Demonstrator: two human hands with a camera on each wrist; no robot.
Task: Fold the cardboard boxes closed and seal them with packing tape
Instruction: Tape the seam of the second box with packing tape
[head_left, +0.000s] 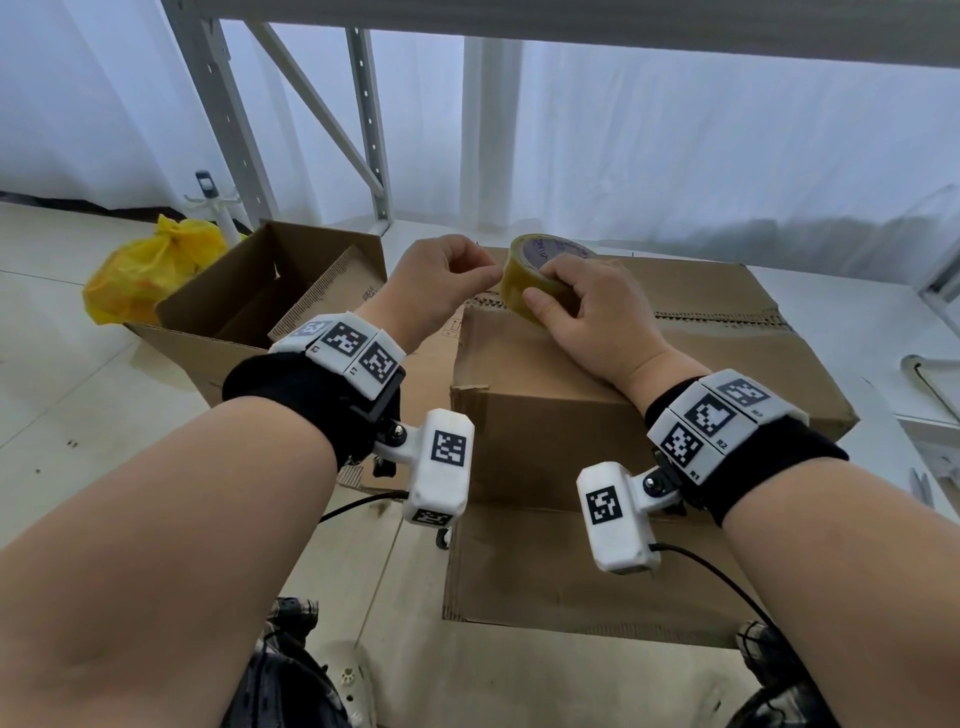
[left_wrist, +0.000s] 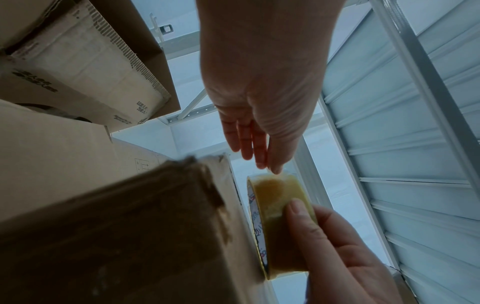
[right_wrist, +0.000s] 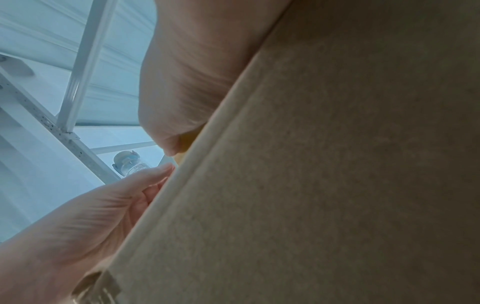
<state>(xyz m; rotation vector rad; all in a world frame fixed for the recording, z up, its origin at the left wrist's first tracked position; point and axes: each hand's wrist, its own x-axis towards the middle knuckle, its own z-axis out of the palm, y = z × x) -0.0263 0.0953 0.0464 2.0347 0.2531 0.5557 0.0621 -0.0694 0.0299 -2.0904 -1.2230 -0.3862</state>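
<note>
A large cardboard box (head_left: 649, 374) stands in front of me with its top flaps folded down; their jagged seam runs across the top. Just above the seam's left end my right hand (head_left: 582, 312) grips a yellowish roll of packing tape (head_left: 524, 280), thumb pressed on the roll's outer face (left_wrist: 280, 216). My left hand (head_left: 483, 273) is curled beside the roll, and its fingertips (left_wrist: 270, 166) pinch at the tape's end on the roll's edge. In the right wrist view the box wall (right_wrist: 337, 164) fills most of the picture.
A second cardboard box (head_left: 270, 296) stands open at the left, touching the large one. Behind it lies a yellow plastic bag (head_left: 150, 265). A grey metal rack (head_left: 363, 130) and white curtains stand at the back. A clear bottle (right_wrist: 130, 164) shows in the right wrist view.
</note>
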